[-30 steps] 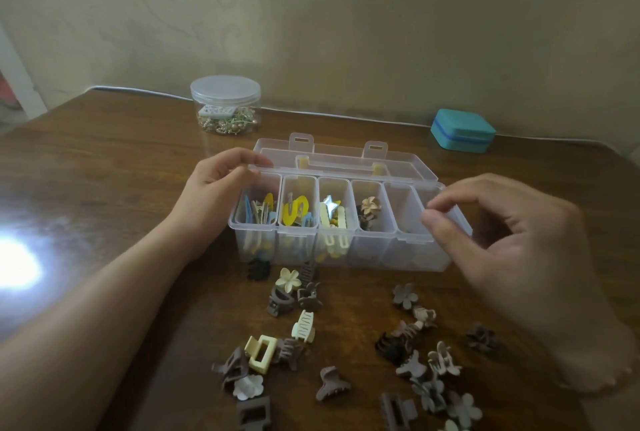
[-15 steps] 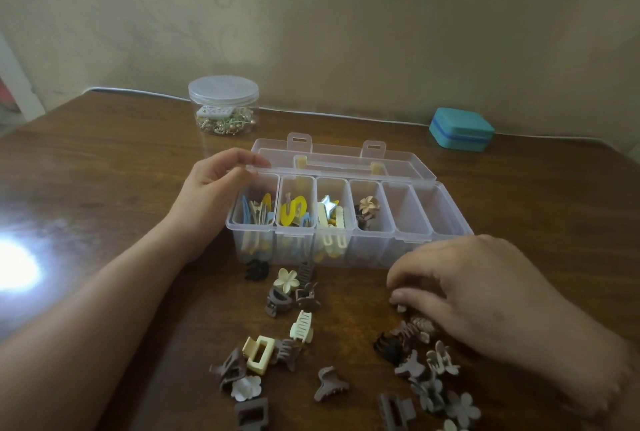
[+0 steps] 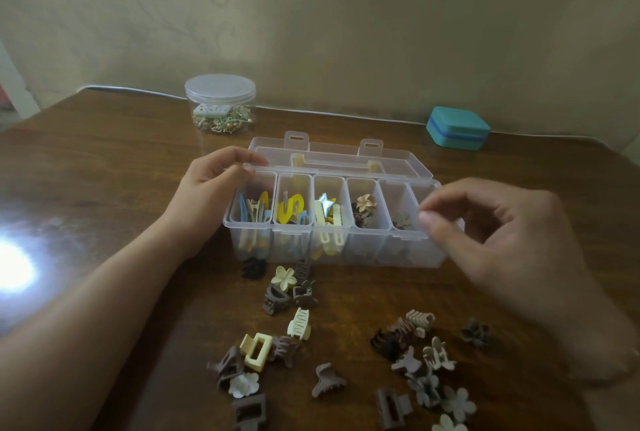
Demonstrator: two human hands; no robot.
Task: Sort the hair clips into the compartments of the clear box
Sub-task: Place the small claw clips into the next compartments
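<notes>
1. Clear box (image 3: 332,247): stands mid-tabletop (image 3: 104,170), lid (image 3: 339,162) folded open behind it; a row of compartments runs left to right.
2. First compartment (image 3: 252,210): blue and yellow flat clips.
3. Second compartment (image 3: 293,210): a yellow clip with blue ones beneath.
4. Third compartment (image 3: 329,212): silver star clip over cream and yellow pieces.
5. Fourth compartment (image 3: 363,208): beige flower clip on darker ones.
6. Fifth compartment (image 3: 401,219): one grey-brown flower clip.
7. Loose hair clips (image 3: 346,351): brown, cream and grey claw and flower types, scattered on the tabletop in front of the box.
8. Round clear jar (image 3: 220,104): lidded, far left, holding small gold-toned items.
9. Teal case (image 3: 458,126): closed, far right by the wall.
10. Left hand (image 3: 214,188): fingers curled, gripping the box's back-left rim.
11. Right hand (image 3: 512,240): over the box's right end, thumb and forefinger nearly meeting; nothing visible between them.
</notes>
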